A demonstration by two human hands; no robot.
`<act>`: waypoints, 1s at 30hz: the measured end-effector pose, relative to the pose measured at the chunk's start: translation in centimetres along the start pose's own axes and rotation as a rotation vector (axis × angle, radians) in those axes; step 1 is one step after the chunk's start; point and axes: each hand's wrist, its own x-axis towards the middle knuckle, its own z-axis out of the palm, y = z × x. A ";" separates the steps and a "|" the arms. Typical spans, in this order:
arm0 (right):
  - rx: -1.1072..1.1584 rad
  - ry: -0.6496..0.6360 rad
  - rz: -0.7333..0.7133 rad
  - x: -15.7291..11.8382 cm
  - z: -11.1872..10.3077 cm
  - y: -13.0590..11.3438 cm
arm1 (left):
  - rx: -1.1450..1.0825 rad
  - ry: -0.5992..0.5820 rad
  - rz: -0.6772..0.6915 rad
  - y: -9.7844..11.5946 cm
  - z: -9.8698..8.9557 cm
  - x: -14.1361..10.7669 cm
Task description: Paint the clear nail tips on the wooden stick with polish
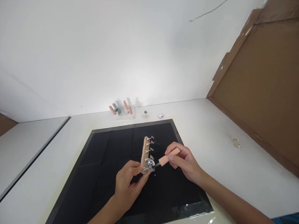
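Observation:
My left hand (130,179) pinches the near end of a light wooden strip (144,154) above the black mat. Several small silver posts stick out from the strip's right side, each with a small greyish oval tip, perhaps a false nail. A round shiny silver piece (151,163) sits by the nearest posts. In my right hand (183,160), closed round its peach cap, is a nail polish brush (168,156). Its dark bristle end points left and meets or nearly meets the nearest grey tip (151,168); I cannot tell if they touch.
A black mat (105,168) with a grey border covers much of the white table. Along the back stand several polish bottles (115,112), an uncapped bottle (145,114) and a small white dish (161,116). Two small pale discs (236,142) lie at right, near brown cardboard (259,93).

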 end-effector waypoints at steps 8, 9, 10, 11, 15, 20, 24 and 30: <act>0.090 0.001 -0.006 0.1 -0.1 0.1 | -0.006 -0.002 -0.007 -0.3 0.0 -0.4; 0.113 0.002 -0.008 0.1 0.0 0.1 | -0.009 -0.002 -0.007 -0.3 -0.1 -0.5; 0.130 0.002 -0.008 0.1 0.0 0.0 | -0.011 -0.004 -0.007 -0.3 -0.1 -0.5; 0.141 0.003 -0.008 0.1 0.1 -0.1 | -0.012 -0.005 -0.008 -0.3 0.0 -0.5; 0.144 0.009 -0.005 0.2 0.3 -0.3 | -0.010 0.003 0.002 -0.2 -0.1 -0.4; 0.123 -0.008 0.000 0.2 0.3 -0.3 | -0.008 -0.001 0.010 -0.1 -0.1 -0.3; 0.050 -0.018 0.011 0.1 0.1 -0.2 | 0.000 -0.005 0.007 -0.1 0.0 -0.3; 0.033 -0.034 0.021 -0.1 -0.1 0.1 | -0.010 -0.011 0.010 -0.2 0.0 -0.3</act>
